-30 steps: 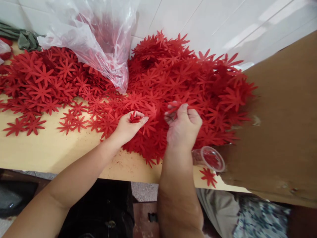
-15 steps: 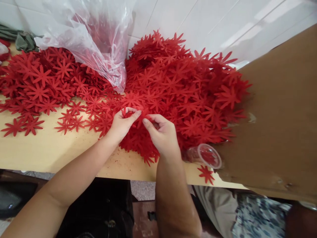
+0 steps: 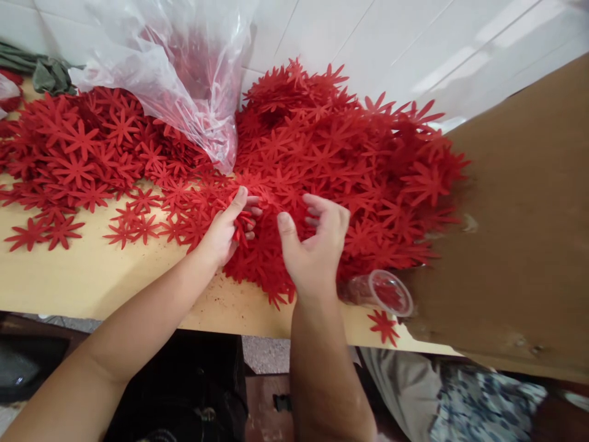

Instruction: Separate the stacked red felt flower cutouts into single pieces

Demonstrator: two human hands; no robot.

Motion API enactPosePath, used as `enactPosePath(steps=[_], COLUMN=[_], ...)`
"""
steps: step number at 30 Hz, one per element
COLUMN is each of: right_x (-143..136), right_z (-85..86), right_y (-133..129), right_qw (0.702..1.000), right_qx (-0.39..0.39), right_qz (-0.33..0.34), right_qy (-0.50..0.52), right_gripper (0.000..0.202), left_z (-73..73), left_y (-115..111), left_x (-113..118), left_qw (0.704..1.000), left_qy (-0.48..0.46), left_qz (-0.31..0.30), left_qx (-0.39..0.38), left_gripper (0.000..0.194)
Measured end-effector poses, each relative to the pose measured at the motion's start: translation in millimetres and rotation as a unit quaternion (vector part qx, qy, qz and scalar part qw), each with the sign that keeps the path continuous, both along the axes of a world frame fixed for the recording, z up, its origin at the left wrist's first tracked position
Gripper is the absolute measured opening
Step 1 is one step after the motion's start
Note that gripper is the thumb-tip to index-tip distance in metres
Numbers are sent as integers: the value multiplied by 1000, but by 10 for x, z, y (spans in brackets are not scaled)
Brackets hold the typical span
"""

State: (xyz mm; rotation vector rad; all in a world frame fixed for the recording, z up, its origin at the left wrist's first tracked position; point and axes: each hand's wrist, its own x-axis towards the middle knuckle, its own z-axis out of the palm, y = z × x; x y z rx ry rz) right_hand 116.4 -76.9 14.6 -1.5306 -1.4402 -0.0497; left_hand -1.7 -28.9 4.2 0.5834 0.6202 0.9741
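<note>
My left hand [image 3: 224, 232] is curled around several red flower-shaped cutouts [image 3: 241, 228], with its thumb raised and the fingertips showing behind them. Just to the right, my right hand [image 3: 313, 248] has its thumb and fingers apart, and I see nothing between them. Both hands are over the front of a large heap of red flower-shaped cutouts [image 3: 363, 184]. Each cutout has long narrow petals. How many pieces lie in the left hand cannot be made out.
A clear plastic bag [image 3: 202, 110] stands between the big heap and a second red heap [image 3: 78, 147] at left. A clear plastic cup [image 3: 391, 293] lies on its side by the cardboard [image 3: 519, 215] at right. One loose cutout [image 3: 383, 327] lies near the table's [image 3: 151, 270] front edge.
My right hand has opened out of its pinch and moved a little right, away from the left. My left hand has turned, thumb lifting, with the red cutouts in its fingers.
</note>
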Motion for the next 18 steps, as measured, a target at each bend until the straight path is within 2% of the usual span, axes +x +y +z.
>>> enactPosePath(steps=[3,7,13,18], right_x=[-220,-308,-185,-203], right_z=[52,41,23,28], right_y=[-85,-60,6,43], right_qw=[992,981,973,979], right_qx=[-41,-98,-129,-95], right_qz=[95,154,189,171], right_qy=[-76,-59,14,65], right_gripper=[40,41,33,18], left_z=[-8,-3,-10,-26], left_y=[-4,-16,-29,-44], left_x=[7,-4,3,44], left_qw=[1000,999,996,994], left_qy=[-10,-15,-31,15], left_qz=[-11,-34,-76,-30], left_qx=[-5,12,30,102], left_gripper=[48,57,61,52])
